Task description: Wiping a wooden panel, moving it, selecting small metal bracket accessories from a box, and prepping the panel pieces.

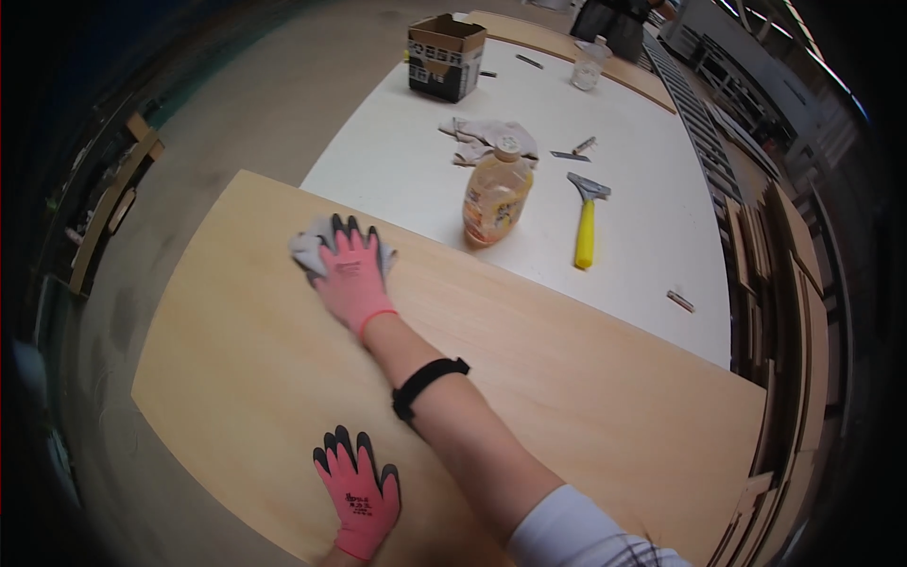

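Workshop with a grey concrete floor (pixel 274 85); stacked boards and frames line the right side (pixel 803 312). A white table (pixel 652 236) runs away from the viewer, and a large pale wood panel (pixel 529 378) lies across its near end, overhanging toward the left. Both hands wear pink gloves with dark fingertips. Right hand (pixel 351 274): arm reaches across the panel from lower right, black band on the forearm (pixel 425 383), palm down, fingers spread flat on a grey cloth (pixel 310 248) pressed to the panel near its far left edge; cloth shows past the fingertips and on the left side of the glove. Left hand (pixel 359 496): flat on the panel near its front edge, fingers spread wide, holding nothing. The two hands are well apart. On the white table, just beyond the panel's far edge, stands a clear bottle (pixel 497 194) of orange liquid, upright, capped. To its right lies a scraper (pixel 587 222) with a yellow handle, blade end away from the viewer. Behind the bottle, a crumpled pale rag (pixel 477 137). Further back, an open cardboard box (pixel 445 57) at the table's left edge, and a clear cup (pixel 589 66) near the far end. A few small dark items are scattered on the table; too small to identify. A person stands at the far end, only partly in view (pixel 614 19).
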Demonstrator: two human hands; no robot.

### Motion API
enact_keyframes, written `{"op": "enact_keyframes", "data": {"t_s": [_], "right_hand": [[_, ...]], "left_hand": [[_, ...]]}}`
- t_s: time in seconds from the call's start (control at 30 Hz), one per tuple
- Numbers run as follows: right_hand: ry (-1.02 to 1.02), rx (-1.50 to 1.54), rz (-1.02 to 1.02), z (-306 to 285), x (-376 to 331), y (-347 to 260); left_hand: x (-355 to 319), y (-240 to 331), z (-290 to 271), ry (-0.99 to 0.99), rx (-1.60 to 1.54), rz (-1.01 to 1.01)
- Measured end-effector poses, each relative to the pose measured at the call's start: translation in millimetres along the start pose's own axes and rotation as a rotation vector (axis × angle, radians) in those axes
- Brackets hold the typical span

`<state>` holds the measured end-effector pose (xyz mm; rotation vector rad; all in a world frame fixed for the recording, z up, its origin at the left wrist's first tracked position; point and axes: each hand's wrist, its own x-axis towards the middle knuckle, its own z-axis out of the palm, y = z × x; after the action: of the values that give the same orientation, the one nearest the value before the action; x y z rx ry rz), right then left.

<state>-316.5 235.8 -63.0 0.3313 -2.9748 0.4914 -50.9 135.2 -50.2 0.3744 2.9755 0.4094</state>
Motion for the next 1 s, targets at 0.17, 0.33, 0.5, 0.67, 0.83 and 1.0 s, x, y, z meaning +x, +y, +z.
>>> {"op": "enact_keyframes", "data": {"t_s": [0.17,0.33,0.5,0.67,0.83,1.0], "right_hand": [[-0.082,-0.056,0.088,-11,-42,32],[0.382,-0.252,0.477,-69,-224,189],[0.513,-0.531,1.406,-150,-620,351],[0.308,-0.29,2.391,-139,-864,224],[1.655,0.249,1.941,-107,-1117,34],[1.381,0.28,1.97,-141,-901,26]], "left_hand": [[3,2,6,0.031,-0.006,0.015],[-3,-6,7,0.057,0.031,-0.002],[1,7,13,0.071,0.062,0.049],[-11,-18,22,0.15,0.197,0.087],[2,-13,72,0.148,0.17,0.234],[16,-1,46,0.116,0.089,0.317]]}}
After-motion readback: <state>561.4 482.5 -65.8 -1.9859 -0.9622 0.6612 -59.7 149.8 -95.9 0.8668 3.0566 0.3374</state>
